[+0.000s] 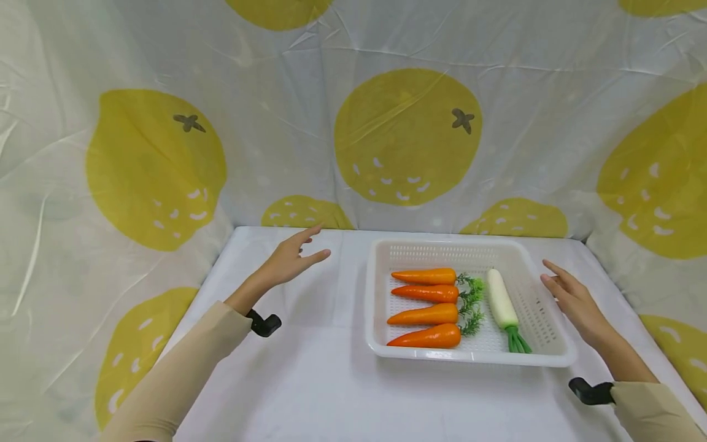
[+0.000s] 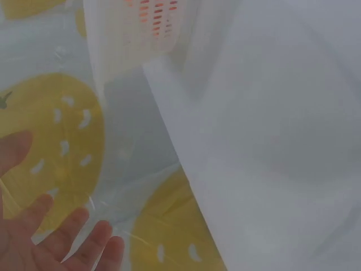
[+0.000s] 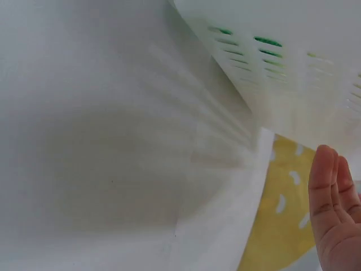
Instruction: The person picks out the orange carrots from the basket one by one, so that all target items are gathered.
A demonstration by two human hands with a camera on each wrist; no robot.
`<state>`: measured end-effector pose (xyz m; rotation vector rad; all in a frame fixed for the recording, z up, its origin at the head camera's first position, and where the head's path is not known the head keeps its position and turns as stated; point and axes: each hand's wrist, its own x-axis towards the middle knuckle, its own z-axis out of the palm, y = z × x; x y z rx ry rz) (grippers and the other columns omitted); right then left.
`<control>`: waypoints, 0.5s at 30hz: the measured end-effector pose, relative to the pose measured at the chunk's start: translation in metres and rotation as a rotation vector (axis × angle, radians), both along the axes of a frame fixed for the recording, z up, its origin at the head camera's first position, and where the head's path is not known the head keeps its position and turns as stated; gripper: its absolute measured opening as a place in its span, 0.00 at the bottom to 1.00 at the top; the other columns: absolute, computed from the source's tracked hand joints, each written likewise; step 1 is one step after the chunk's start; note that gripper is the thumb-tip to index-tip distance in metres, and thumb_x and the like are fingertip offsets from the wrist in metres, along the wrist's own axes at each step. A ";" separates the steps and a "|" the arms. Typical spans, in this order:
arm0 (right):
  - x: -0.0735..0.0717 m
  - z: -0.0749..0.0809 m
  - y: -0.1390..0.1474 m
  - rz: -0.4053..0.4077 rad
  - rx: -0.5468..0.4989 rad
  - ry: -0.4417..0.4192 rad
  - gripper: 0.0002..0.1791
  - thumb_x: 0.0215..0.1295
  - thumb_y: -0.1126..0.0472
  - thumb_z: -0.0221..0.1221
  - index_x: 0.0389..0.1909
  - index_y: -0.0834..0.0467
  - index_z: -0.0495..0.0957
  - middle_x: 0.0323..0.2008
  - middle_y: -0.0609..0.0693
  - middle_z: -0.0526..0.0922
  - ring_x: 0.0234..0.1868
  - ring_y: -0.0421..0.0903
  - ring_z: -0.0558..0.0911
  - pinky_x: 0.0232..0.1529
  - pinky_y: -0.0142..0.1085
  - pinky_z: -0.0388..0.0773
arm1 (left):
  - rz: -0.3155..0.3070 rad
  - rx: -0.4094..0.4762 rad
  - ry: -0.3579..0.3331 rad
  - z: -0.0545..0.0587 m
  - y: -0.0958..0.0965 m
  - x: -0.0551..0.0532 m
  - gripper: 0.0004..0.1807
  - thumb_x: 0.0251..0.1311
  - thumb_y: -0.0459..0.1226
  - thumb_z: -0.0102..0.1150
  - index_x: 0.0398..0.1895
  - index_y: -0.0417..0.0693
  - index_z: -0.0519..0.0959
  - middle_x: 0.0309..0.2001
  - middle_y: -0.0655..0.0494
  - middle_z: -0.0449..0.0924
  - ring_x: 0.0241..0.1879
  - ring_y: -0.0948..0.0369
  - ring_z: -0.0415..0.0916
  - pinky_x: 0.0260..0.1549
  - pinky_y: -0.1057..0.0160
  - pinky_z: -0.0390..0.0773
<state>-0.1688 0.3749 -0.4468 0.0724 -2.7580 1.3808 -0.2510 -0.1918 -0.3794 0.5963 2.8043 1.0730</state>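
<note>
Beige sleeves [image 1: 182,368] flank a basket [image 1: 469,356]: four carrots [image 1: 432,314], one white radish [image 1: 501,301]

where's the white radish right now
In the head view, the white radish lies inside the right part of the white basket, just right of the carrots' green tops, its own green stems toward the near rim.

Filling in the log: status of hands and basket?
Left hand, right hand: empty. Basket on table, four carrots and white radish inside. No obstruction seen.
</note>
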 end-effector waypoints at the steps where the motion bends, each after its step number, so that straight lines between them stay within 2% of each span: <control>1: 0.000 0.000 -0.001 -0.004 -0.010 -0.002 0.34 0.81 0.51 0.44 0.76 0.69 0.49 0.42 0.44 0.73 0.38 0.29 0.70 0.33 0.26 0.69 | -0.001 0.017 -0.003 0.001 0.003 -0.001 0.40 0.68 0.56 0.57 0.79 0.59 0.56 0.74 0.52 0.61 0.69 0.47 0.63 0.63 0.42 0.67; 4: 0.001 -0.001 -0.004 -0.017 -0.042 -0.008 0.34 0.80 0.50 0.44 0.75 0.69 0.51 0.43 0.45 0.71 0.38 0.30 0.69 0.35 0.23 0.68 | -0.010 0.065 -0.017 0.004 0.013 -0.002 0.38 0.68 0.54 0.58 0.78 0.59 0.58 0.71 0.52 0.65 0.66 0.48 0.67 0.61 0.45 0.70; 10: 0.000 -0.006 -0.008 -0.037 -0.119 0.009 0.33 0.80 0.51 0.45 0.76 0.65 0.51 0.48 0.38 0.71 0.42 0.25 0.69 0.40 0.18 0.67 | -0.016 0.145 -0.075 0.013 0.035 -0.006 0.35 0.67 0.56 0.59 0.76 0.65 0.63 0.67 0.57 0.71 0.62 0.52 0.71 0.57 0.46 0.72; 11: 0.000 -0.006 -0.008 -0.039 -0.129 0.007 0.33 0.81 0.51 0.44 0.77 0.65 0.51 0.50 0.43 0.74 0.42 0.24 0.69 0.40 0.17 0.67 | -0.024 0.165 -0.086 0.015 0.038 -0.007 0.35 0.67 0.55 0.59 0.75 0.66 0.64 0.66 0.58 0.72 0.62 0.53 0.71 0.57 0.45 0.72; 12: -0.001 -0.006 -0.008 -0.041 -0.137 0.012 0.33 0.81 0.52 0.45 0.77 0.64 0.52 0.50 0.42 0.74 0.42 0.24 0.69 0.40 0.17 0.67 | -0.031 0.182 -0.099 0.017 0.042 -0.008 0.34 0.66 0.55 0.60 0.75 0.66 0.64 0.66 0.58 0.72 0.62 0.54 0.71 0.57 0.45 0.72; 15: -0.002 -0.007 -0.009 -0.053 -0.114 0.018 0.32 0.80 0.52 0.45 0.76 0.65 0.52 0.49 0.41 0.73 0.42 0.25 0.67 0.40 0.18 0.66 | -0.059 0.230 -0.136 0.023 0.054 -0.009 0.33 0.66 0.53 0.61 0.74 0.66 0.65 0.65 0.59 0.72 0.61 0.57 0.71 0.57 0.45 0.72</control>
